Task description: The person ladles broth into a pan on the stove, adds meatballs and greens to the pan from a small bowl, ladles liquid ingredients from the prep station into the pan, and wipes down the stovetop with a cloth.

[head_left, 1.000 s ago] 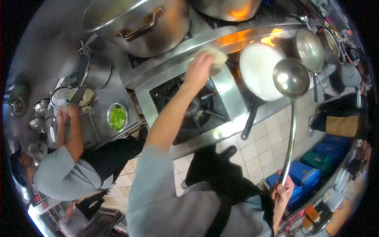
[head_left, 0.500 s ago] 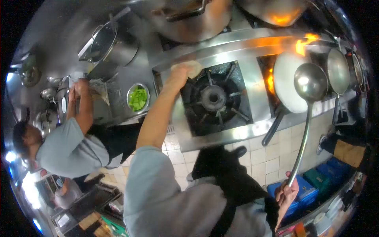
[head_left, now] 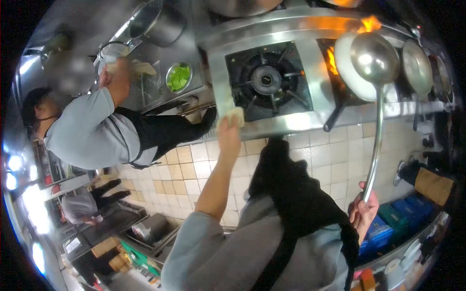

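My left hand [head_left: 229, 128] is closed on a pale cloth [head_left: 237, 115], which lies at the front left corner of the steel stove top [head_left: 281, 122]. Just beyond it is a black gas burner [head_left: 266, 80] with nothing on its grate. My right hand [head_left: 366, 207] grips the end of a long-handled metal ladle [head_left: 374, 56]. The ladle's round bowl is over a white pan [head_left: 358, 88] with a black handle, hiding part of it. Orange flames [head_left: 332, 60] rise at the pan's edges.
A metal bowl of cut green vegetables [head_left: 178, 77] stands on the left counter. A co-worker [head_left: 94, 128] works there beside a pot [head_left: 167, 26]. More pans [head_left: 416, 68] hang or stand at the right. Blue crates [head_left: 376, 237] sit behind my right side.
My left hand has drawn the cloth from the stove's back left edge to its front corner. The ladle stays in my right hand above the white pan. The view has shifted.
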The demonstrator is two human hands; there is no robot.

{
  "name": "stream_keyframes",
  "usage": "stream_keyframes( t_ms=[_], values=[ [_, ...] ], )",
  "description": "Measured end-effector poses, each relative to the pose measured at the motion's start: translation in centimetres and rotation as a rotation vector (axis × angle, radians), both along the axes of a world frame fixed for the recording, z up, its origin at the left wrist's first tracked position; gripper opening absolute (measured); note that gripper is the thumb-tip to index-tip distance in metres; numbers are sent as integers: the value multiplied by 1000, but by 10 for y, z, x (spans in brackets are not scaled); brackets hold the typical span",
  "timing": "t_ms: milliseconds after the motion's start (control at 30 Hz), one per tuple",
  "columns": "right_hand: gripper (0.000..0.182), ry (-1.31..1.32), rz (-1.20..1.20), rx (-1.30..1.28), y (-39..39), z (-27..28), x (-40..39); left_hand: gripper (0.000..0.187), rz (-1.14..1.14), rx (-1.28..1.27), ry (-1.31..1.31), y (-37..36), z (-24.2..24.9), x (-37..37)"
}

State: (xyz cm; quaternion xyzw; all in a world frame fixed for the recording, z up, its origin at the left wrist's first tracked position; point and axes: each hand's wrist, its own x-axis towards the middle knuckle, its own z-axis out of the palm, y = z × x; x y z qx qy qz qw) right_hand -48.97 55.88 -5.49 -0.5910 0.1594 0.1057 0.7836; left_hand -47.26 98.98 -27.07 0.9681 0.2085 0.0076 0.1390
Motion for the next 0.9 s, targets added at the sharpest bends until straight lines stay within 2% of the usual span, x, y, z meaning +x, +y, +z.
stream_keyframes(
  t_ms=[167,300,333,367,400,467,500,567,600,700,767,833,900],
  values=[
    [55,17,-11,-14,-39,-1,-38,45,-149,-104,-6,-59,-9,-30],
    [56,-8,-54,5,-51,-4,-50,49,-362,-68,-84,-113,-24,0],
    [56,-13,-74,18,-52,-3,-51,48,-358,-127,-25,-136,-25,14],
    [56,-19,-92,30,-51,-3,-52,48,-459,-101,35,-151,-23,31],
    [56,-36,-93,32,-52,-4,-52,43,-434,-284,32,-166,-11,44],
    [59,-35,-112,-12,-55,-6,-56,35,-436,-598,-87,-160,-20,69],
    [60,-25,-147,-29,-48,2,-56,35,-450,-599,-91,-153,-17,82],
    [60,-31,-184,-51,-37,14,-54,30,-31,-942,-127,-125,0,118],
    [60,-25,-204,-69,-34,16,-52,33,-59,-980,-236,-113,26,139],
    [61,-27,-262,-84,-19,12,-39,32,-257,-605,-534,-102,102,228],
    [62,-15,-292,-91,-7,13,-29,36,-441,-511,-628,-109,126,297],
    [63,22,-339,-90,4,13,-13,33,-581,-290,-724,-119,117,368],
    [64,44,-351,-119,23,23,3,28,-612,-233,-651,-127,95,428]
  ],
)
